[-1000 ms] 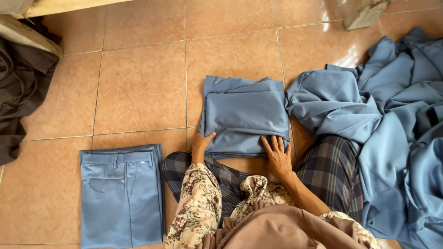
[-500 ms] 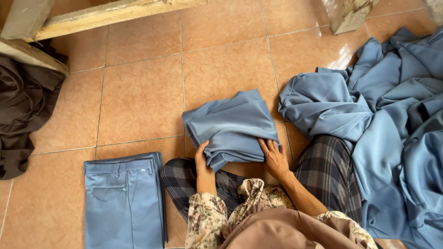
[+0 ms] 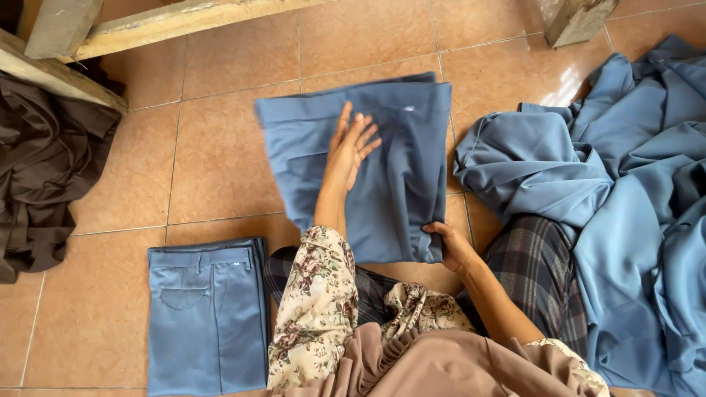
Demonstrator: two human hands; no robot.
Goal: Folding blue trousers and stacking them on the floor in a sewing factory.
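Left hand point(image 3: 351, 143) flat, open on blue garment point(image 3: 397, 191), right hand point(image 3: 450, 244) gripping its corner, folded trousers point(image 3: 206, 316) left, blue cloth heap point(image 3: 625, 191) right

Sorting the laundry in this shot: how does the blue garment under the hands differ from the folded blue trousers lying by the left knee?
The blue garment in hand is spread wide and slightly rumpled, while the folded blue trousers lie as a neat, narrow rectangle. The left hand presses flat on the garment and the right hand grips its near corner; nothing touches the trousers. The trousers show a back pocket and waistband; the garment shows a plainer face. Both are the same blue cloth on the tiled floor.
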